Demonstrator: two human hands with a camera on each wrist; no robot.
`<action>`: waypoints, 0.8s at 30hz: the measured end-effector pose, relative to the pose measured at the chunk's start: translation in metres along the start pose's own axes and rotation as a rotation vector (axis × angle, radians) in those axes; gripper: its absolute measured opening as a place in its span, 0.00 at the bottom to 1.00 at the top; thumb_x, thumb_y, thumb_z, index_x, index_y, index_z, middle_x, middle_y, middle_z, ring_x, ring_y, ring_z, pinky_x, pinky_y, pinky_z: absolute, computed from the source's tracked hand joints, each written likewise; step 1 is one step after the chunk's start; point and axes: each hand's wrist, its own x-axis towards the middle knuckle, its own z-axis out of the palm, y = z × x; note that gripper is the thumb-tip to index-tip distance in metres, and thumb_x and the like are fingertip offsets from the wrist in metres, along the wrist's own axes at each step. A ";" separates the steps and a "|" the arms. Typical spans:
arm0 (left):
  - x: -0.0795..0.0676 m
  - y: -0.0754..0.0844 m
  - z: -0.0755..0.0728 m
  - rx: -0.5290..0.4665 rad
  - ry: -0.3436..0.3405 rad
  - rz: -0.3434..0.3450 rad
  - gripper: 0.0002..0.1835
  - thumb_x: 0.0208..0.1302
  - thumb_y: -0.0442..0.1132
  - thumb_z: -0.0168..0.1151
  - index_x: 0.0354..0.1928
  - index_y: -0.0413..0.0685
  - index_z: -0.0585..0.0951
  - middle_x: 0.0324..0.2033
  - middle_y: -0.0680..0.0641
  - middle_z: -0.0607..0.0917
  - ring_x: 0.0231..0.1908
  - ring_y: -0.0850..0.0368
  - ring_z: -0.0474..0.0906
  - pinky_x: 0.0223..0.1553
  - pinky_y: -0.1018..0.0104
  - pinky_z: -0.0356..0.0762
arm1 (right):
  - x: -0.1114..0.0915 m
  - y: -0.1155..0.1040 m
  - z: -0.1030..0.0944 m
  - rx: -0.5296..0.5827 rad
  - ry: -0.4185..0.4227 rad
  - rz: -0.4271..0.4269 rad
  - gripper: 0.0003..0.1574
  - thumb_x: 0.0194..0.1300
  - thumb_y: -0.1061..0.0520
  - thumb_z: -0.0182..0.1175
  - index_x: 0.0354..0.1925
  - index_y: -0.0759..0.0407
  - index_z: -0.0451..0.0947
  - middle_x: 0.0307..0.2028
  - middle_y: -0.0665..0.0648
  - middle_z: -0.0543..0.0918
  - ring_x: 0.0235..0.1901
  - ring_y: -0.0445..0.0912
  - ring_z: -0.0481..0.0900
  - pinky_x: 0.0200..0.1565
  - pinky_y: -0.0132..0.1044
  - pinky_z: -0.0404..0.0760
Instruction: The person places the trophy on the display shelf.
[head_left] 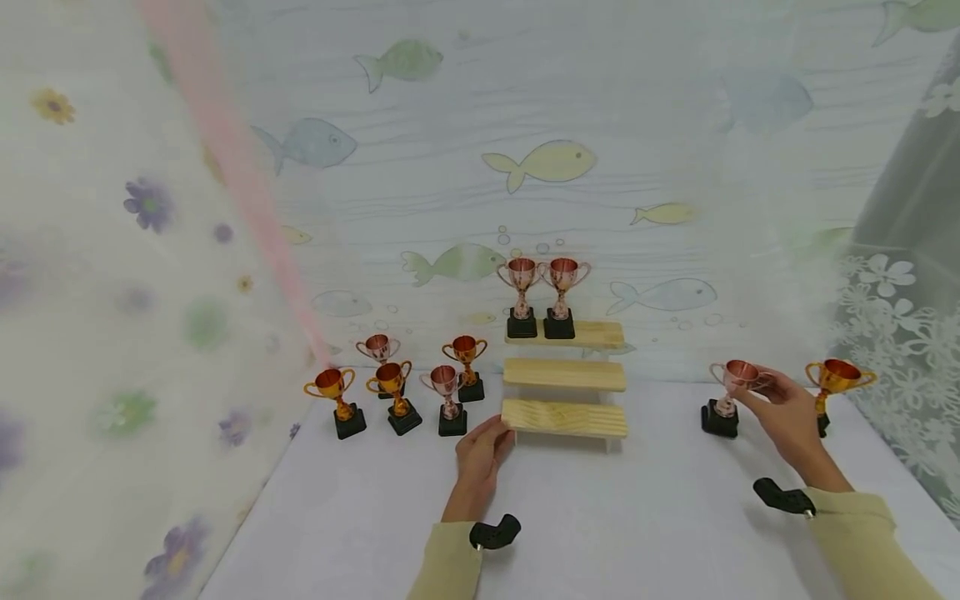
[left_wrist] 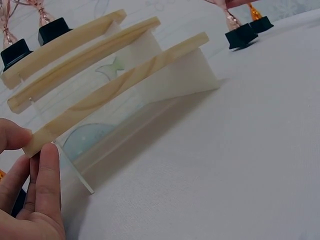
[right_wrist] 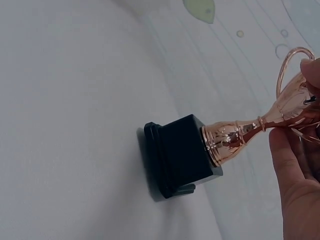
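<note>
My left hand (head_left: 477, 458) pinches the left end of the lowest board of a three-step wooden display stand (head_left: 564, 419); the left wrist view shows the thumb above the board (left_wrist: 115, 92) and fingers below. On the top step stand two rose-gold trophies (head_left: 521, 283), side by side at its left. Over on the right, my right hand (head_left: 787, 421) grips a rose-gold trophy (head_left: 741, 375) by its cup. Its black base (right_wrist: 182, 155) is at the tablecloth; whether it touches is hard to tell. Behind that hand, a gold trophy (head_left: 838, 377) is partly hidden.
Left of the stand, several gold and rose-gold trophies (head_left: 390, 382) stand on the white tablecloth (head_left: 585, 525). A fish-patterned curtain (head_left: 465, 167) hangs behind the table. Flowered fabric (head_left: 150, 350) borders the left side, and white lace (head_left: 885, 308) the right.
</note>
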 end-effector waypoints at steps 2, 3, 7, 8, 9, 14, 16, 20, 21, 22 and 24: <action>-0.001 0.001 0.000 0.002 0.001 -0.004 0.21 0.68 0.29 0.63 0.61 0.28 0.77 0.53 0.36 0.81 0.44 0.56 0.83 0.53 0.65 0.85 | -0.003 -0.003 0.002 0.000 -0.007 0.000 0.45 0.68 0.44 0.67 0.69 0.70 0.66 0.40 0.27 0.71 0.42 0.22 0.68 0.37 0.12 0.73; -0.002 0.002 0.000 0.003 0.001 -0.005 0.21 0.68 0.29 0.63 0.61 0.28 0.77 0.53 0.36 0.81 0.45 0.56 0.83 0.53 0.65 0.85 | -0.005 -0.005 0.003 0.006 -0.009 -0.003 0.45 0.68 0.44 0.67 0.69 0.70 0.66 0.41 0.28 0.71 0.42 0.23 0.69 0.38 0.11 0.73; -0.002 0.003 0.001 0.006 0.006 -0.012 0.21 0.68 0.30 0.63 0.62 0.29 0.77 0.54 0.36 0.81 0.45 0.56 0.83 0.54 0.64 0.84 | -0.013 -0.014 0.008 0.014 -0.031 -0.017 0.45 0.68 0.43 0.67 0.69 0.69 0.66 0.44 0.30 0.72 0.45 0.23 0.69 0.40 0.11 0.72; -0.002 0.003 0.002 0.009 0.006 -0.013 0.21 0.68 0.30 0.63 0.62 0.29 0.77 0.54 0.35 0.81 0.45 0.56 0.83 0.54 0.64 0.84 | -0.014 -0.015 0.009 0.011 -0.037 -0.026 0.44 0.68 0.43 0.67 0.69 0.69 0.66 0.45 0.31 0.73 0.46 0.23 0.69 0.40 0.11 0.73; -0.002 0.002 0.002 0.011 0.006 -0.016 0.21 0.68 0.30 0.63 0.62 0.29 0.77 0.54 0.35 0.81 0.45 0.55 0.83 0.54 0.64 0.84 | -0.016 -0.018 0.009 0.006 -0.043 -0.034 0.44 0.68 0.43 0.67 0.69 0.68 0.66 0.46 0.32 0.74 0.47 0.23 0.69 0.41 0.11 0.73; 0.000 0.004 0.003 0.009 0.027 -0.028 0.21 0.68 0.30 0.64 0.61 0.29 0.78 0.55 0.35 0.81 0.47 0.54 0.83 0.53 0.65 0.84 | -0.018 -0.035 0.018 0.009 -0.071 -0.087 0.44 0.68 0.43 0.67 0.70 0.67 0.66 0.50 0.35 0.75 0.48 0.23 0.69 0.43 0.12 0.73; 0.000 0.004 0.003 0.007 0.033 -0.033 0.21 0.68 0.30 0.64 0.61 0.29 0.78 0.55 0.35 0.80 0.47 0.54 0.82 0.53 0.65 0.84 | -0.017 -0.041 0.022 0.040 -0.079 -0.118 0.42 0.68 0.45 0.67 0.69 0.67 0.67 0.50 0.33 0.74 0.48 0.23 0.69 0.43 0.12 0.74; 0.000 0.005 0.004 0.002 0.032 -0.038 0.21 0.68 0.30 0.64 0.62 0.29 0.77 0.55 0.35 0.80 0.46 0.54 0.83 0.54 0.64 0.84 | -0.014 -0.058 0.031 0.103 -0.077 -0.191 0.38 0.68 0.51 0.69 0.68 0.66 0.69 0.48 0.30 0.74 0.49 0.23 0.71 0.45 0.12 0.75; -0.001 0.005 0.004 0.001 0.030 -0.039 0.22 0.68 0.30 0.63 0.62 0.29 0.77 0.55 0.35 0.80 0.46 0.54 0.82 0.54 0.64 0.84 | -0.013 -0.063 0.033 0.118 -0.072 -0.214 0.36 0.67 0.53 0.69 0.67 0.66 0.70 0.49 0.30 0.75 0.49 0.24 0.72 0.45 0.12 0.75; -0.001 0.005 0.004 0.000 0.029 -0.040 0.22 0.68 0.30 0.64 0.62 0.29 0.77 0.55 0.35 0.80 0.46 0.55 0.83 0.55 0.64 0.84 | -0.012 -0.069 0.036 0.136 -0.068 -0.236 0.35 0.67 0.55 0.69 0.66 0.67 0.71 0.49 0.31 0.76 0.49 0.24 0.73 0.46 0.13 0.76; 0.000 0.005 0.004 -0.003 0.028 -0.042 0.22 0.68 0.30 0.64 0.62 0.29 0.77 0.55 0.35 0.80 0.46 0.54 0.83 0.55 0.64 0.84 | -0.010 -0.080 0.040 0.174 -0.068 -0.281 0.34 0.66 0.59 0.70 0.66 0.67 0.71 0.49 0.32 0.77 0.50 0.26 0.75 0.46 0.14 0.77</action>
